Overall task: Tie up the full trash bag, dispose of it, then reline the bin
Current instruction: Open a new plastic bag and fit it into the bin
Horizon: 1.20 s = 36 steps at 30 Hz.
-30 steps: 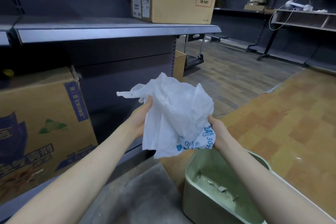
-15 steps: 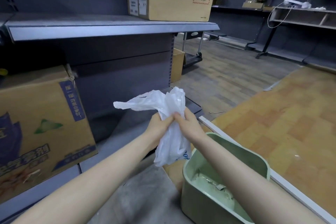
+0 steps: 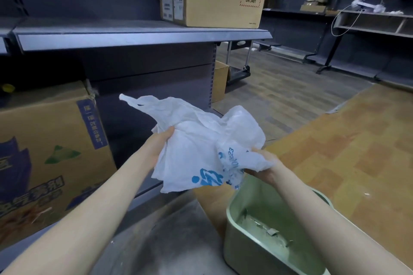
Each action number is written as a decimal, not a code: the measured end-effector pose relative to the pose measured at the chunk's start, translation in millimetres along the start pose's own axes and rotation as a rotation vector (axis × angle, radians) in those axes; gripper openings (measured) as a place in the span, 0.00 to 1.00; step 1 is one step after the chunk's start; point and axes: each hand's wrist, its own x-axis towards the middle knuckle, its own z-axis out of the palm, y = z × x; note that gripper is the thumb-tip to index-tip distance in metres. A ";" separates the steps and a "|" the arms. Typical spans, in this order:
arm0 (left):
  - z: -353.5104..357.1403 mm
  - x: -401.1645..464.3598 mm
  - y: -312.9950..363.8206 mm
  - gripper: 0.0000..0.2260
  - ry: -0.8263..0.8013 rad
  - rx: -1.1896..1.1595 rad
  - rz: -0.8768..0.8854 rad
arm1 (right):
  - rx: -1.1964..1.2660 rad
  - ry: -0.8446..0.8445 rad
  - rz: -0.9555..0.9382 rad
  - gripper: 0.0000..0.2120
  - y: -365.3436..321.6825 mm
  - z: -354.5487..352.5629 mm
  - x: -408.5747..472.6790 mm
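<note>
Both hands grip the crumpled white plastic bag with blue print [image 3: 201, 147] above the pale green bin [image 3: 232, 230]: left hand [image 3: 159, 147] and right hand [image 3: 266, 168] bunching opposite sides. Unless its mouth is found, the liner may tear or sag inside.

The plastic bag [image 3: 201, 140] was white, translucent, with blue printed graphics and characters near its lower edge. The bin [image 3: 237, 250] was pale green inside and out, with grey scraps on its bottom. The PICO carton [image 3: 223, 6] was plain tan with black lettering and a red hatched-border label. The large carton [image 3: 44, 163] was tan with dark blue panels, a green mark and pale characters. The shelf [image 3: 134, 33] was grey-blue. The floor [image 3: 346, 152] showed an orange-brown wood-block pattern beside grey planks.
</note>
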 end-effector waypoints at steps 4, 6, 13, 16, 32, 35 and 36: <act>12.2 -13.5 20.7 0.07 -0.065 0.197 0.092 | -0.276 0.240 -0.489 0.40 -13.6 11.8 -20.8; 20.4 -22.7 36.3 0.07 -0.128 0.362 0.163 | -0.479 0.137 -0.731 0.46 -18.4 25.9 -36.5; 37.5 -57.0 113.6 0.12 -0.416 0.842 0.417 | -0.940 0.017 -0.792 0.59 -32.4 36.1 -36.2; 35.2 -61.7 148.2 0.11 -0.389 0.994 0.478 | -0.923 -0.113 -0.712 0.30 -33.8 20.0 -21.3; 51.6 -73.1 176.3 0.07 -0.352 1.168 0.696 | -0.656 -0.472 -0.751 0.64 -90.4 15.8 -66.2; 76.8 -64.5 167.2 0.08 -0.355 1.032 0.904 | -0.684 -0.618 -0.755 0.32 -97.8 35.2 -81.0; 83.2 -57.7 163.8 0.09 -0.315 0.971 0.991 | -0.677 -0.585 -0.769 0.21 -97.2 40.7 -86.2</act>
